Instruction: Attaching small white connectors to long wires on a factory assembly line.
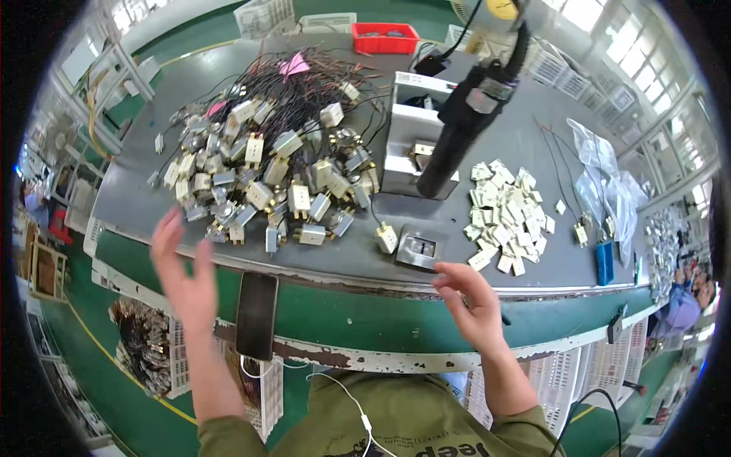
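My left hand is raised in front of the near left side of a large heap of small wired motors with cream-white housings. Its fingers are apart with nothing between them, and it is slightly blurred. My right hand hovers over the table's front edge, thumb and forefinger apart and the other fingers curled; no object shows in it. Just beyond it lies a small metal fixture block with a dark recess. One wired motor with a white housing rests against the block's left side.
Behind the block stands a metal stand under a black cylindrical tool. Small white plastic parts are piled to its right. A phone lies at the front edge. A red bin sits at the back; a blue piece lies right.
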Demonstrator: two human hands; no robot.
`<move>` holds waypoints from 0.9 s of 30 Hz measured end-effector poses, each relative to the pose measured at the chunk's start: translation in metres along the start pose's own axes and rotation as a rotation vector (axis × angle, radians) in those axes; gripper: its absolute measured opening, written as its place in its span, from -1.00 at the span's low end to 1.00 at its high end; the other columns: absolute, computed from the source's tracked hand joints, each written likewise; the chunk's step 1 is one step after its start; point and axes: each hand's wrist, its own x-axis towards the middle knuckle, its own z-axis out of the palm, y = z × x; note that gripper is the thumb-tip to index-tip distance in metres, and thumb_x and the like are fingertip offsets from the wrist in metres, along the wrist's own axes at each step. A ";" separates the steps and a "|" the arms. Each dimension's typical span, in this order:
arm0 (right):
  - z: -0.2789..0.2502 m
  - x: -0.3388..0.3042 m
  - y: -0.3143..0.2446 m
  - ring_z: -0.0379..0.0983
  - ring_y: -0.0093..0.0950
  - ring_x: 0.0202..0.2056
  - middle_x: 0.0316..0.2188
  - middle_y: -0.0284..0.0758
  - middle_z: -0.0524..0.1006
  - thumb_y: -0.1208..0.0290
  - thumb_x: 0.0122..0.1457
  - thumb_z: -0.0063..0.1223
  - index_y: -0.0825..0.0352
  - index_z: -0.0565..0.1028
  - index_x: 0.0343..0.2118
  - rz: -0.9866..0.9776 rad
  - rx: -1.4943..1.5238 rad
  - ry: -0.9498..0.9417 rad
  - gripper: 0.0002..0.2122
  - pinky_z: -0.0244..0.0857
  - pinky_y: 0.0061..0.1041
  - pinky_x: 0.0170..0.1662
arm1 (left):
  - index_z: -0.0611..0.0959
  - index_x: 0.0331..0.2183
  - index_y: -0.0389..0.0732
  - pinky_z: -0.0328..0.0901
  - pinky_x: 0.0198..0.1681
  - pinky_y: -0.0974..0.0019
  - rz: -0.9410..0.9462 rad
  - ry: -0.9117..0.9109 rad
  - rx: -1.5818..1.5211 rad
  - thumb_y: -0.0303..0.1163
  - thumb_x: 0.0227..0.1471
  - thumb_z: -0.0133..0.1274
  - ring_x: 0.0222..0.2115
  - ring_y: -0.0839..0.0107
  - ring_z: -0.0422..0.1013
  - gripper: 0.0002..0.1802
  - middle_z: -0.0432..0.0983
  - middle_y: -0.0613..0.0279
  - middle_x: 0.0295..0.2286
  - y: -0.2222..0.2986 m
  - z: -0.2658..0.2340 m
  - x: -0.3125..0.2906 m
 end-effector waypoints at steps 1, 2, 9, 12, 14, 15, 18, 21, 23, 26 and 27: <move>0.001 0.001 -0.001 0.47 -0.50 -0.12 -0.03 -0.26 0.45 0.72 0.18 -0.06 0.39 0.41 0.02 -0.049 -0.051 -0.070 -0.67 0.35 -0.54 -0.07 | 0.39 0.02 -0.21 0.13 0.16 0.17 0.084 -0.120 0.066 -0.48 0.02 0.13 0.10 0.19 0.23 -0.50 0.30 0.06 0.07 0.018 0.023 0.019; 0.001 0.001 -0.002 0.49 -0.48 -0.14 -0.06 -0.25 0.47 0.73 0.15 -0.04 0.38 0.42 0.01 -0.062 -0.063 -0.063 -0.66 0.36 -0.53 -0.09 | 0.39 0.03 -0.18 0.12 0.16 0.15 0.145 -0.186 0.103 -0.46 -0.01 0.15 0.10 0.13 0.23 -0.47 0.30 0.05 0.07 0.032 0.050 0.035; 0.001 0.002 0.000 0.52 -0.48 -0.20 -0.14 -0.24 0.51 0.73 0.12 0.00 0.37 0.46 -0.02 -0.078 -0.043 -0.080 -0.66 0.38 -0.52 -0.13 | 0.53 -0.08 -0.20 0.23 0.01 0.11 0.157 -0.498 0.450 -0.36 -0.05 0.17 -0.07 0.07 0.33 -0.57 0.47 0.05 -0.20 0.032 0.153 0.096; 0.002 0.002 0.001 0.52 -0.44 -0.22 -0.20 -0.23 0.53 0.68 0.11 0.05 0.35 0.46 -0.01 -0.076 -0.045 -0.099 -0.66 0.38 -0.51 -0.14 | 0.53 -0.13 -0.22 0.27 -0.06 0.10 0.247 -0.433 0.437 -0.41 -0.05 0.15 -0.13 0.07 0.37 -0.63 0.48 0.04 -0.25 0.041 0.135 0.092; 0.006 0.006 -0.001 0.52 -0.41 -0.24 -0.22 -0.23 0.53 0.65 0.12 0.07 0.33 0.45 0.00 -0.087 -0.049 -0.118 -0.65 0.38 -0.49 -0.13 | 0.54 -0.22 -0.23 0.31 -0.14 0.11 0.236 -0.416 0.327 -0.44 -0.04 0.12 -0.22 0.04 0.40 -0.73 0.47 0.03 -0.29 0.054 0.111 0.083; 0.010 0.009 -0.002 0.52 -0.39 -0.21 -0.18 -0.22 0.52 0.64 0.12 0.08 0.33 0.45 0.01 -0.111 -0.035 -0.151 -0.65 0.38 -0.48 -0.13 | 0.54 -0.22 -0.23 0.31 -0.14 0.11 0.199 -0.449 0.341 -0.44 -0.04 0.12 -0.22 0.04 0.40 -0.73 0.47 0.03 -0.29 0.063 0.100 0.075; 0.026 0.021 -0.007 0.50 -0.34 -0.13 -0.10 -0.18 0.49 0.64 0.11 0.09 0.35 0.43 0.02 -0.180 -0.049 -0.195 -0.63 0.38 -0.45 -0.09 | 0.49 -0.23 -0.27 0.32 -0.17 0.10 0.138 -0.433 0.321 -0.42 0.02 0.08 -0.25 -0.02 0.41 -0.76 0.45 0.00 -0.29 0.081 0.073 0.044; 0.052 0.043 -0.006 0.40 -0.20 0.02 0.00 -0.10 0.43 0.51 0.09 0.17 0.35 0.36 0.09 -0.323 -0.248 -0.152 -0.54 0.33 -0.35 0.03 | 0.44 -0.22 -0.29 0.32 -0.17 0.11 0.068 -0.444 0.241 -0.42 0.07 0.05 -0.24 -0.03 0.41 -0.76 0.44 0.00 -0.29 0.078 0.070 0.026; 0.071 0.061 0.000 0.33 -0.15 0.08 0.02 -0.07 0.41 0.37 0.08 0.20 0.32 0.31 0.14 -0.426 -0.544 -0.122 -0.46 0.28 -0.32 0.09 | 0.43 -0.21 -0.31 0.31 -0.16 0.12 0.002 -0.455 0.060 -0.43 0.08 0.04 -0.23 -0.02 0.42 -0.76 0.44 -0.02 -0.29 0.068 0.073 0.021; 0.089 0.071 0.008 0.43 -0.22 -0.08 -0.16 -0.16 0.50 0.35 0.10 0.16 0.31 0.43 -0.06 -0.460 -0.628 -0.295 -0.66 0.32 -0.31 -0.03 | 0.42 -0.20 -0.31 0.30 -0.14 0.12 0.110 -0.385 0.020 -0.45 0.09 0.03 -0.21 -0.04 0.41 -0.76 0.44 -0.03 -0.27 0.050 0.074 0.024; 0.090 0.068 0.009 0.46 -0.24 -0.15 -0.24 -0.20 0.53 0.37 0.11 0.15 0.30 0.46 -0.14 -0.373 -0.666 -0.462 -0.74 0.33 -0.31 -0.09 | 0.42 -0.19 -0.31 0.29 -0.13 0.12 0.152 -0.379 0.006 -0.46 0.09 0.02 -0.20 -0.04 0.40 -0.76 0.44 -0.04 -0.27 0.045 0.074 0.026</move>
